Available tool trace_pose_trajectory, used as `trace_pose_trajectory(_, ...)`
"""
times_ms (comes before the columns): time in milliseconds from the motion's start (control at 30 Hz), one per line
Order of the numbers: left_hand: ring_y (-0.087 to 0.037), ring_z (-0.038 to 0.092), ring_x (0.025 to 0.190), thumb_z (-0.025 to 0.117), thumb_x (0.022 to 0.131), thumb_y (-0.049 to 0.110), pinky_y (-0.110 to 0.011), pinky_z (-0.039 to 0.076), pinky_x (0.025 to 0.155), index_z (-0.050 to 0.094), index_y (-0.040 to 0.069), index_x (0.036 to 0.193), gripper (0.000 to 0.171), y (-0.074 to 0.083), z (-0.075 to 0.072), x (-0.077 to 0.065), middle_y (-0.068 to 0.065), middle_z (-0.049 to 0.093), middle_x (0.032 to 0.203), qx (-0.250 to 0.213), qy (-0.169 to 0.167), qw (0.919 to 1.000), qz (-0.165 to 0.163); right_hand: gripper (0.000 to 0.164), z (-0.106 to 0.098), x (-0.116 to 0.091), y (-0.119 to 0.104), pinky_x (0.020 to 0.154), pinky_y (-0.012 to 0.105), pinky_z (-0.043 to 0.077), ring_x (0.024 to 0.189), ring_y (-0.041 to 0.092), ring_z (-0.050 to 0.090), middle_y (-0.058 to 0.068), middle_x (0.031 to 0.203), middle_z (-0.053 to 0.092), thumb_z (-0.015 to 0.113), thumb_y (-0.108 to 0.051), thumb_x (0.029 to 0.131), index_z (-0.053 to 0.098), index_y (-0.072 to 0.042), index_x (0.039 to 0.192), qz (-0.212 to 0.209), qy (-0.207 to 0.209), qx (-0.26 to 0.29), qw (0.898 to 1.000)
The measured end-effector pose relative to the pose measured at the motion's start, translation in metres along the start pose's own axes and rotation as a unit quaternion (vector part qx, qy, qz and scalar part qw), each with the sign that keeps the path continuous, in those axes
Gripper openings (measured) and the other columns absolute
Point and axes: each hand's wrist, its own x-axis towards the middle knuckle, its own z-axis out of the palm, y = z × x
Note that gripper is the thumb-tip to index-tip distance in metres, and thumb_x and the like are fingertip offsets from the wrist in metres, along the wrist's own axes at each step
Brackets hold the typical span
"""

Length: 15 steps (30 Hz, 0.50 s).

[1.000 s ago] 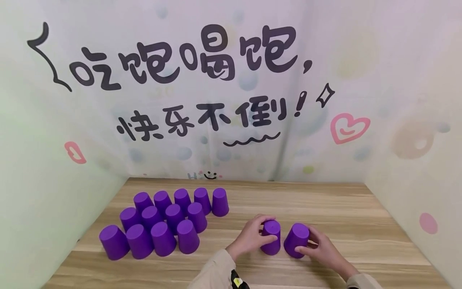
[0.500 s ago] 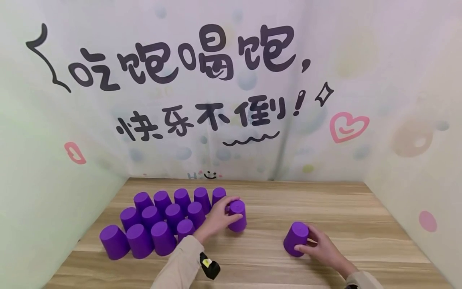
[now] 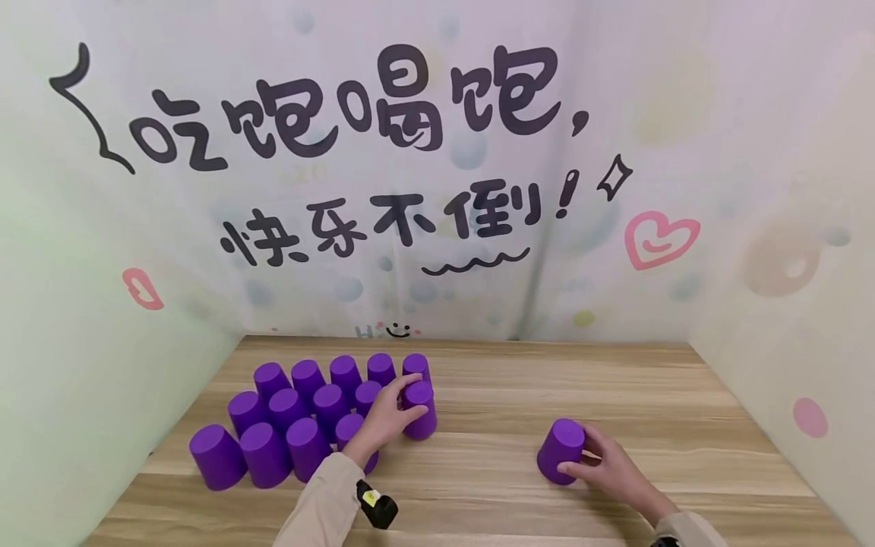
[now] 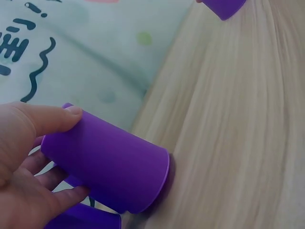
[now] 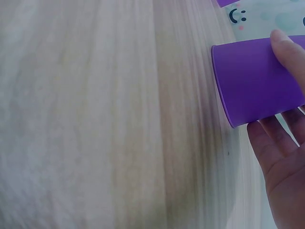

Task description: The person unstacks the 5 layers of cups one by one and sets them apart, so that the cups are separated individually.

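Note:
In the head view my left hand (image 3: 383, 418) grips an upside-down purple cup (image 3: 421, 418) at the right end of the middle row of cups. The left wrist view shows the thumb and fingers of the left hand (image 4: 28, 167) around the narrow end of that cup (image 4: 114, 162), its wide rim at the wood surface. Farther right, my right hand (image 3: 611, 467) holds another upside-down purple cup (image 3: 557, 454) by its right side. Up close in the right wrist view, the thumb of the right hand (image 5: 283, 162) lies over this cup (image 5: 257, 81), fingers opposite.
Several more purple cups stand upside down in three rows at the left, among them a front-row cup (image 3: 216, 458) and a back-row cup (image 3: 345, 380). The wooden tabletop (image 3: 492, 505) meets a printed white backdrop (image 3: 465, 304) behind and at both sides.
My left hand has carried its cup left from beside the right-hand cup to the end of the middle row. The right hand and its cup have stayed in place.

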Motion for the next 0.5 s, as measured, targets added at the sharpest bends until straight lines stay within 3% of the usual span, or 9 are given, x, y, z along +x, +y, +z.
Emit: trace_pose_trajectory(500, -0.038, 0.043, 0.112, 0.063, 0.080, 0.006, -0.048, 0.036, 0.093, 0.045, -0.002, 0.125, 0.048, -0.0054, -0.0016, -0.0034, -0.025, 0.044, 0.123, 0.020, 0.007, 0.9998, -0.006, 0.055, 0.0013, -0.0005, -0.0012, 0.073, 0.024, 0.050, 0.090, -0.002, 0.054, 0.029, 0.103, 0.054, 0.072, -0.002, 0.069, 0.045, 0.012, 0.115, -0.011, 0.009, -0.007, 1.000)
